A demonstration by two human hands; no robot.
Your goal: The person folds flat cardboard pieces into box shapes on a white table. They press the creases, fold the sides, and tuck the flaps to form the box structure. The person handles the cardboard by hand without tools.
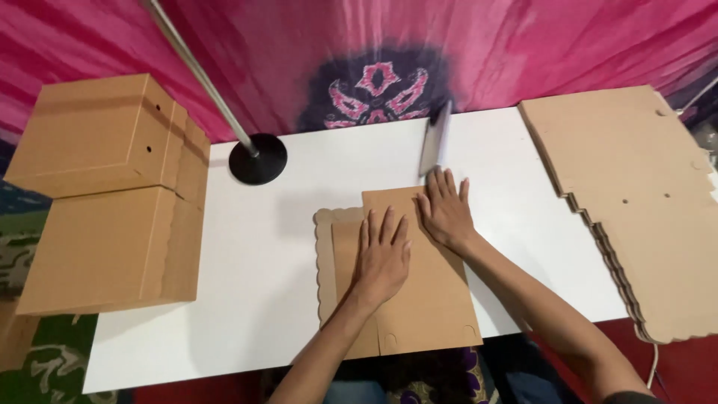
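I'm pressing both hands flat, fingers spread, left hand (383, 258) and right hand (446, 212), on one folded cardboard blank (426, 299) lying mid-counter (254, 299). Two assembled boxes (112, 194) are sitting left, one stack of blanks (636, 202) right.

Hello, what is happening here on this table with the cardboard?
A person presses both hands flat on a folded cardboard sheet lying on a white table. The left hand rests on the middle of the sheet, and the right hand lies near its far edge. Two assembled cardboard boxes stand at the left end of the table, and a stack of flat cardboard sheets lies at the right end. A black round base with a metal pole stands further back.
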